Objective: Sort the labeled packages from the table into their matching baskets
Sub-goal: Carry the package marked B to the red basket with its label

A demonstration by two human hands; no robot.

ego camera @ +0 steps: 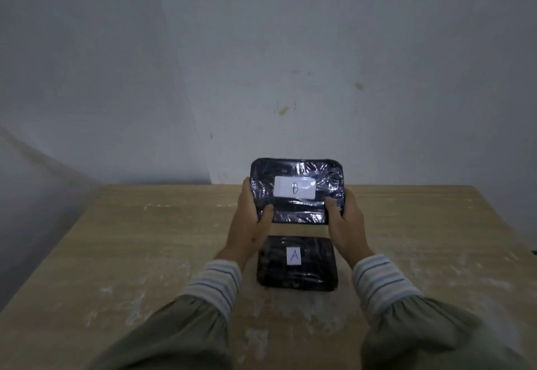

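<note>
Hands (250,218) grip package B (296,190) edges; seemingly above package A (297,263).

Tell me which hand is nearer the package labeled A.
Left, narrowly. The left hand overlaps package A's upper-left corner in view; the right hand sits just off its right. Both grip package B.

— What is standing in the room?
— A pale wood-grain table (145,253), smudged with whitish marks.
— And behind?
— Dim grey-white plaster walls (348,64) are meeting in a corner.

Bare, dim room, perhaps storeroom: stained white walls (319,64), scuffed wooden table (130,253).
</note>
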